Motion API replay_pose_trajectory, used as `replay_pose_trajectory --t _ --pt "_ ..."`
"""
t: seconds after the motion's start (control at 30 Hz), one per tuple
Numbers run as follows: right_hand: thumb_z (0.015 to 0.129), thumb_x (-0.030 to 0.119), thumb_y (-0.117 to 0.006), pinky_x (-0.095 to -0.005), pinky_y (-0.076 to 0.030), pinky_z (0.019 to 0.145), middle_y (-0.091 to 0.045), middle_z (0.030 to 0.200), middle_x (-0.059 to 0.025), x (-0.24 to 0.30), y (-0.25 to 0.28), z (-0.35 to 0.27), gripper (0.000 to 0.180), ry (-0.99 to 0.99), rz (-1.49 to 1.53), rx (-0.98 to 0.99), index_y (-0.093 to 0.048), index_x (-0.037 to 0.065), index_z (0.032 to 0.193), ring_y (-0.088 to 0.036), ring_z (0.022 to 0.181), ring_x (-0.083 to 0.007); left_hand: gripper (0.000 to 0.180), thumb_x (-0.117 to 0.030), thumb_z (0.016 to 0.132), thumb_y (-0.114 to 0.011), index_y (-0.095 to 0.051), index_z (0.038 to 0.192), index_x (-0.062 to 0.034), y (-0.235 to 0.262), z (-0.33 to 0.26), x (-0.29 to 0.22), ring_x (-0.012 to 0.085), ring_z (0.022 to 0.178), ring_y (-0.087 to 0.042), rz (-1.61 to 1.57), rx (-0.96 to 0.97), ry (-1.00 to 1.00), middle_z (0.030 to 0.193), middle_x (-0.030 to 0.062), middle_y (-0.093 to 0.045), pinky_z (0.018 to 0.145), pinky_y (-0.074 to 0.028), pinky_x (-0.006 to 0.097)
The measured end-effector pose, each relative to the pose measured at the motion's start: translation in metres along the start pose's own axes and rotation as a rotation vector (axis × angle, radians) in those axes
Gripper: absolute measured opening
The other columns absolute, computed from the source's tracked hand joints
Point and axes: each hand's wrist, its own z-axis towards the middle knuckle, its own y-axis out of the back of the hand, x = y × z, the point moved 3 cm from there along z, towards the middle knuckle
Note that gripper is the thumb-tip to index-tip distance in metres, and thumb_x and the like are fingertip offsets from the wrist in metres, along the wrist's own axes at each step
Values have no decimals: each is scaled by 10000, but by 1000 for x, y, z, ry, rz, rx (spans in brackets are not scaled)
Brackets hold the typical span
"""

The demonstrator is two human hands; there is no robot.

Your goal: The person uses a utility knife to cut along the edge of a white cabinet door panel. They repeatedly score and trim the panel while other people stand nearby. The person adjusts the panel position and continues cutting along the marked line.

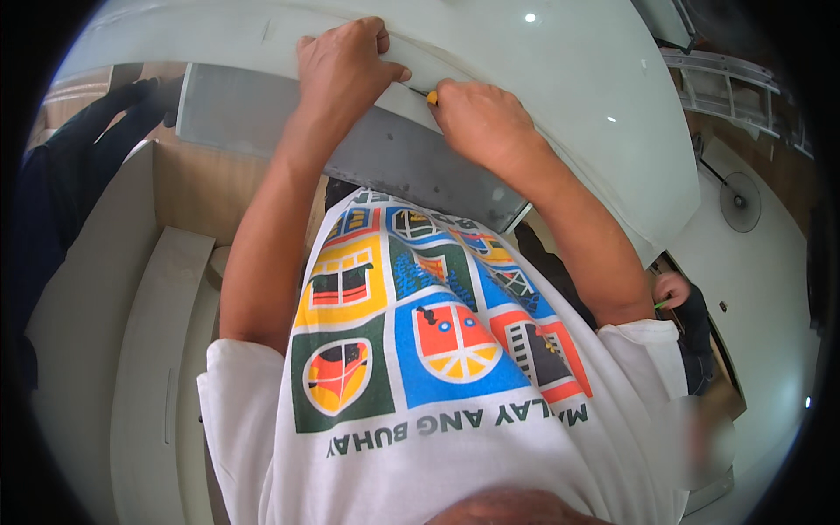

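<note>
My left hand rests at the near edge of a large glossy white panel. Its fingers are curled down against the surface and the thumb reaches toward the right; whatever they pinch is hidden. In my right hand, closed on the panel's edge side, is a small yellow-handled tool with a thin dark tip. That tip points left, close to my left thumb, along the narrow white edge strip. Below both hands runs a grey board with dark smudges, between the panel and my shirt.
At the left, a person's dark-clothed legs are beside a pale cabinet. Another person's hand shows at the right, near my elbow. A ladder and a round fan are farther right.
</note>
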Motion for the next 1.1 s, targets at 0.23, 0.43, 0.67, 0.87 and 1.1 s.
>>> replay_pose_trajectory --t 0.23,0.43,0.67,0.87,1.1 --pt "991 263 -630 -515 -573 806 -735 902 -240 1 -5 2 281 -9 -10 1 -684 -12 984 -718 902 -429 463 -367 615 -944 -678 866 -82 -2 -2 -3 295 808 -696 72 -19 -36 808 80 -730 800 -396 446" --pt "1004 268 -624 -505 -574 806 -735 908 -233 -4 -2 -11 272 9 72 -57 -673 0 1011 -719 913 -422 471 -359 603 -951 -673 861 -81 -2 2 -3 301 826 -696 100 13 -2 811 79 -725 798 -405 455" --pt "1012 256 -624 -536 -524 685 -705 826 -219 -30 51 -52 243 209 -36 -132 -640 15 990 -682 775 -436 452 -338 612 -946 -663 845 -74 1 2 -8 302 813 -680 96 80 53 781 84 -708 818 -411 457" --pt "1004 257 -645 -531 -510 668 -664 734 -225 -50 -18 -40 256 21 207 -249 -594 6 992 -653 741 -467 445 -346 629 -934 -644 817 -66 2 1 -11 279 724 -639 80 15 45 714 70 -664 842 -412 424" --pt "990 244 -637 -521 -554 747 -726 862 -208 -26 -19 -22 244 -46 272 -139 -608 6 947 -700 835 -441 474 -368 606 -939 -657 848 -73 1 3 -8 265 713 -643 94 35 62 708 61 -672 813 -424 415"
